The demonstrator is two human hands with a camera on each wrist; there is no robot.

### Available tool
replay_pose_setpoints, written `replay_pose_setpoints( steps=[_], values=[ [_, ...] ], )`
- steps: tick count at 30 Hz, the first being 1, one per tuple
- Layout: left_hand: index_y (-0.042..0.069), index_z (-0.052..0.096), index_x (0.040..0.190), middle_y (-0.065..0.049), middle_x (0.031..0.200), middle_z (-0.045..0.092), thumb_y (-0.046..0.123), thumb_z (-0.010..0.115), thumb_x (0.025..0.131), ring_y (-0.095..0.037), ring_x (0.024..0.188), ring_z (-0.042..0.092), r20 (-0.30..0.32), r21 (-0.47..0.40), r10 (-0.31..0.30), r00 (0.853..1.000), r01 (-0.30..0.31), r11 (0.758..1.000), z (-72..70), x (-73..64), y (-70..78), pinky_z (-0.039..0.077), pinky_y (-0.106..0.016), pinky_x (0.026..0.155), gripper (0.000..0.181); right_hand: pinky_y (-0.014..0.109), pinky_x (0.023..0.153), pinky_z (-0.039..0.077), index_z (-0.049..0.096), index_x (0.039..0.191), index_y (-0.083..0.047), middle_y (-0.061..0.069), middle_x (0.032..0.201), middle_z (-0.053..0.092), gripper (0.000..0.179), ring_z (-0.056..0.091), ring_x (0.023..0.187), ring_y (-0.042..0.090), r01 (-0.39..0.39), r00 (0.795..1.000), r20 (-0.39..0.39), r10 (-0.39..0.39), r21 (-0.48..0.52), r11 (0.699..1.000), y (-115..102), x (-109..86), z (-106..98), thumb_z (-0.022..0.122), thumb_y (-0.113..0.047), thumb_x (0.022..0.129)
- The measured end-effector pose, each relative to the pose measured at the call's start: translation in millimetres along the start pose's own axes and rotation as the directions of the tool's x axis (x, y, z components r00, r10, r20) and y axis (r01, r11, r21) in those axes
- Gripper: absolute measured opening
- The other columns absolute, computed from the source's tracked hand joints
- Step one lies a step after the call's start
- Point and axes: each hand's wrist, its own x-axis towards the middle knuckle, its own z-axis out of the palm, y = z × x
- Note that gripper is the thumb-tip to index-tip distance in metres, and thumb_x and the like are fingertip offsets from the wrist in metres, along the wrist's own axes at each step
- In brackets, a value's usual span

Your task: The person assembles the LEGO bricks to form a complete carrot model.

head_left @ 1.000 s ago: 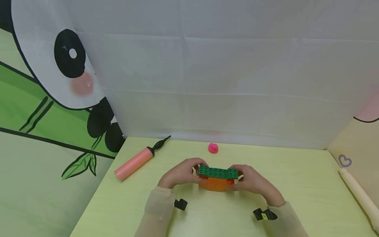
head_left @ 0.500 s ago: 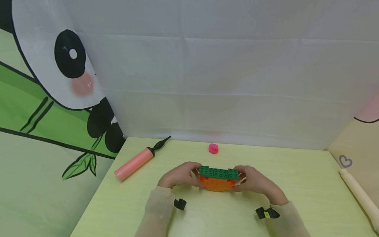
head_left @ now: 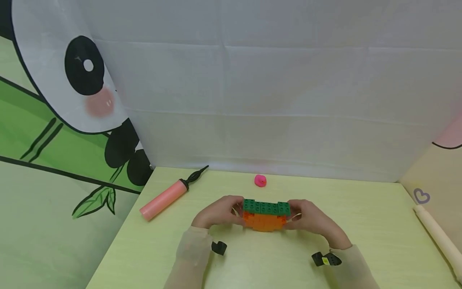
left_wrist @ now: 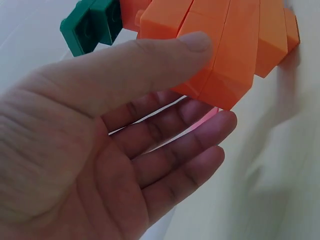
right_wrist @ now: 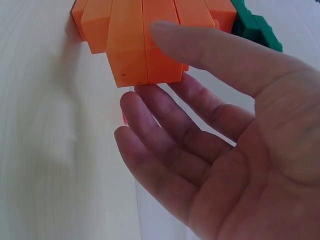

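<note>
Both hands hold a toy brick model between them, close over the table. Its body is stepped orange bricks [head_left: 265, 222], with a row of studded green bricks [head_left: 267, 207] along the top. My left hand [head_left: 220, 210] grips the left end. In the left wrist view its thumb [left_wrist: 170, 57] lies across an orange face, and the fingers reach behind and below. At the right end my right hand [head_left: 310, 218] grips in the same way. Its thumb [right_wrist: 200, 45] presses the orange front in the right wrist view, while the fingers [right_wrist: 165, 115] pass behind.
Behind the model, a small pink toy [head_left: 260, 180] sits on the pale table [head_left: 361, 208]. A pink hand pump [head_left: 164, 199] with a black nozzle lies at the left. A pale roll [head_left: 436, 241] lies along the right edge. A white sheet [head_left: 252, 100] hangs at the back.
My left fingers have slid outward to the left and my right fingers to the right, uncovering more of the model's ends. The model has risen very slightly in the head view.
</note>
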Motion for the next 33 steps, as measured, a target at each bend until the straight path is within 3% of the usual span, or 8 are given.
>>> replay_pose_setpoints(
  steps=[4, 10, 17, 24, 29, 33],
  values=[
    [0.019, 0.069, 0.107, 0.006, 0.103, 0.07, 0.018, 0.086, 0.088, -0.014, 0.093, 0.067, -0.029, -0.012, -0.005, 1.0, 0.004, 1.0, -1.1, 3.8, 0.7, 0.056, -0.032, 0.087, 0.025, 0.032, 0.082, 0.059, 0.069, 0.112, -0.005, 0.001, 0.096, 0.07, 0.031, 0.067, 0.087, 0.022, -0.002, 1.0, -0.004, 0.002, 0.007, 1.0, 1, 2.8, -6, 0.086, -0.015, 0.087],
    [0.016, 0.07, 0.114, 0.005, 0.104, 0.07, 0.021, 0.082, 0.092, -0.014, 0.095, 0.068, -0.051, -0.046, -0.074, 0.996, 0.072, 0.996, -2.0, 9.5, 3.5, 0.055, -0.037, 0.09, 0.025, 0.028, 0.079, 0.058, 0.069, 0.108, -0.003, 0.006, 0.095, 0.068, 0.026, 0.065, 0.088, 0.025, -0.026, 1.0, 0.004, 0.025, 0.026, 0.999, 3, 7.5, -13, 0.084, -0.013, 0.09],
    [0.014, 0.072, 0.119, 0.007, 0.106, 0.07, 0.024, 0.077, 0.096, -0.015, 0.096, 0.066, -0.079, -0.069, -0.097, 0.992, 0.092, 0.993, 0.0, 18.5, -0.4, 0.054, -0.038, 0.09, 0.026, 0.027, 0.081, 0.056, 0.07, 0.12, 0.003, 0.006, 0.104, 0.071, 0.03, 0.065, 0.094, 0.025, -0.032, 0.999, -0.002, 0.032, 0.052, 0.998, 4, 11.0, -22, 0.078, -0.012, 0.095],
    [0.008, 0.073, 0.126, 0.004, 0.11, 0.073, 0.022, 0.072, 0.1, -0.015, 0.097, 0.066, -0.129, -0.082, -0.118, 0.985, 0.108, 0.991, 5.9, 28.6, -0.6, 0.055, -0.038, 0.091, 0.03, 0.029, 0.083, 0.057, 0.07, 0.127, 0.006, 0.008, 0.11, 0.075, 0.039, 0.068, 0.095, 0.021, -0.112, 0.994, -0.018, 0.112, 0.033, 0.993, 9, 15.2, -28, 0.075, -0.02, 0.098],
    [0.006, 0.076, 0.124, 0.001, 0.112, 0.074, 0.022, 0.07, 0.101, -0.015, 0.095, 0.064, -0.17, -0.061, -0.172, 0.97, 0.163, 0.985, 12.6, 39.6, 4.3, 0.054, -0.041, 0.094, 0.027, 0.034, 0.081, 0.06, 0.072, 0.122, 0.008, 0.01, 0.107, 0.076, 0.036, 0.072, 0.091, 0.022, -0.167, 0.985, -0.034, 0.168, 0.031, 0.985, 10, 18.4, -32, 0.074, -0.019, 0.099],
    [0.009, 0.08, 0.11, 0.002, 0.089, 0.069, 0.021, 0.068, 0.102, -0.015, 0.081, 0.058, -0.21, -0.051, -0.227, 0.951, 0.222, 0.974, 17.7, 48.1, 10.0, 0.051, -0.035, 0.078, 0.019, 0.037, 0.077, 0.061, 0.076, 0.116, 0.006, 0.01, 0.102, 0.077, 0.029, 0.073, 0.086, 0.023, -0.219, 0.973, -0.061, 0.221, 0.033, 0.975, 9, 22.3, -34, 0.075, -0.016, 0.098]
  ],
)
